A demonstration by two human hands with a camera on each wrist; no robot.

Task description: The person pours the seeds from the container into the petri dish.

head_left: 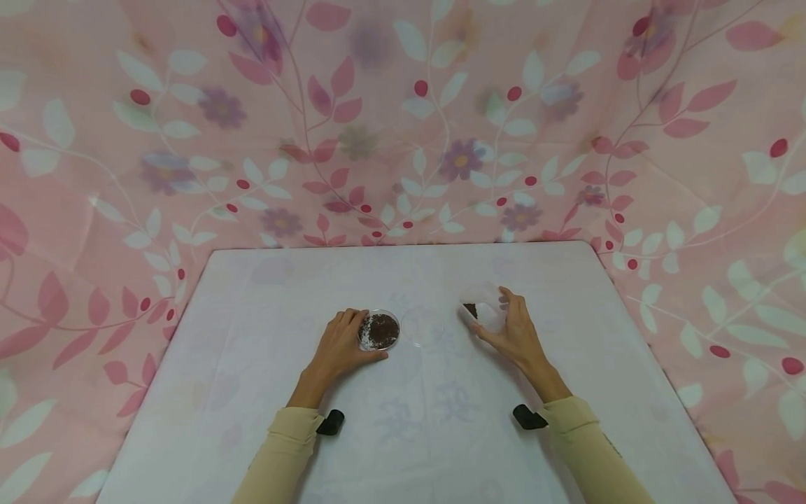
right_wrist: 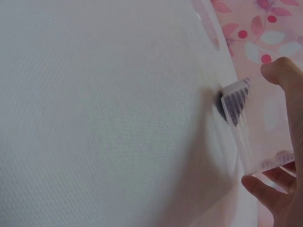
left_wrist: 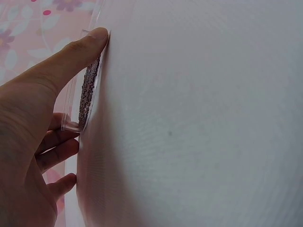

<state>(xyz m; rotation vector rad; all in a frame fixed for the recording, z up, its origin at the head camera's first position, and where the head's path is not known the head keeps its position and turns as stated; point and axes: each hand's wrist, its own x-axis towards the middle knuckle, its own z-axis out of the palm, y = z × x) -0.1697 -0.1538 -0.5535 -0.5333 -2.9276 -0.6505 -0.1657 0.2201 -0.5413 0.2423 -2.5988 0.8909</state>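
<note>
Petri dish [head_left: 378,348] in left hand, container in right, clear round piece between.

Dish sits left of centre on the white-covered table [head_left: 428,458], seemingly flat; round, so no long axis to line up. Left hand [head_left: 340,344] grips its left side, fingers at the far rim, thumb on the near side. Brown granules [head_left: 384,326] cover most of its floor. Right hand [head_left: 518,334] pinches a translucent container [head_left: 494,319] between thumb and fingers, tilted, dark material [head_left: 470,309] at its left side; can't tell if it touches the table. Key relation: container is right of the dish and slightly farther, well apart. Clear round piece [head_left: 423,327] lies in that gap, just beside the dish, so left hand is nearer to it.
</note>
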